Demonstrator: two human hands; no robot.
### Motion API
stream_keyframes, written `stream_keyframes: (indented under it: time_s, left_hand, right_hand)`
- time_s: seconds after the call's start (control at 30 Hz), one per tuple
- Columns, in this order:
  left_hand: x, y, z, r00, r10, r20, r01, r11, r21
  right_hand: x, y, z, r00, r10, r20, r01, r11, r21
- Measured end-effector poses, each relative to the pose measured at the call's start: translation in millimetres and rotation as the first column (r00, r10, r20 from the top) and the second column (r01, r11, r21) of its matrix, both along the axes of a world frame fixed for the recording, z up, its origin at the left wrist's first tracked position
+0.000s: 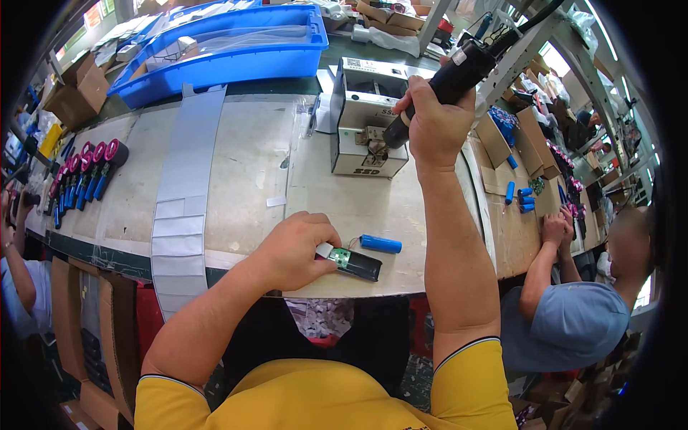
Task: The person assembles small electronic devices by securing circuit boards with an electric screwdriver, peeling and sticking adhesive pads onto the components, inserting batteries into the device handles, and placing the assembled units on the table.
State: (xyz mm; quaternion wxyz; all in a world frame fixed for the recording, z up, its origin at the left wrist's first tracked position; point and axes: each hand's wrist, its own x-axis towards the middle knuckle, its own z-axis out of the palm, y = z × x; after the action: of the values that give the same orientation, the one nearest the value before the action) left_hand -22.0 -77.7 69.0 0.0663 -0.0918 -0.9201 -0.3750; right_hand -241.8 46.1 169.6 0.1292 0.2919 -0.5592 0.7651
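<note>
My right hand (438,132) is wrapped round a black electric screwdriver (459,77), raised over the table. The screwdriver's lower end is at the metal pick-up part on the front of a white box-shaped screw feeder (350,162); whether a screw is on its tip cannot be seen. Near the table's front edge, my left hand (297,249) grips one end of an open black plastic housing (365,267). A small green circuit board (341,257) shows inside it. Just beyond the housing lies a blue cylindrical battery (380,244), with a thin wire near its left end.
A large blue bin (236,80) stands at the back left. A long grey strip (188,154) crosses the table and hangs over its front edge. Several pink-ringed, blue-handled devices (107,168) lie far left. At right, a co-worker (566,315) sits near blue batteries (527,201).
</note>
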Motion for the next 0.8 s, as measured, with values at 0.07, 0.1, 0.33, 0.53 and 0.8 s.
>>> stream_keyframes:
  time_s: [0.07, 0.1, 0.33, 0.53, 0.8]
  left_hand:
    - [0, 0, 1, 1.0, 0.004, 0.007, -0.004, 1.0, 0.001]
    - [0, 0, 1, 1.0, 0.005, 0.01, -0.005, 1.0, 0.001]
    - [1, 1, 2, 1.0, 0.017, 0.014, -0.017, 1.0, -0.007]
    - [1, 1, 2, 1.0, 0.014, 0.014, -0.014, 1.0, 0.0]
    - [1, 1, 8, 0.995, 0.003, 0.097, 0.0, 1.0, -0.026]
  right_hand:
    - [-2, 0, -1, 1.0, 0.001, -0.003, -0.001, 1.0, -0.001]
    - [-2, 0, -1, 1.0, 0.001, -0.004, -0.001, 1.0, -0.002]
    - [-2, -3, -4, 0.999, 0.033, 0.018, -0.032, 0.999, -0.02]
    - [-1, -3, -6, 0.999, 0.037, 0.011, -0.037, 0.999, -0.019]
    - [3, -3, -12, 0.994, 0.104, -0.045, -0.105, 0.994, -0.024]
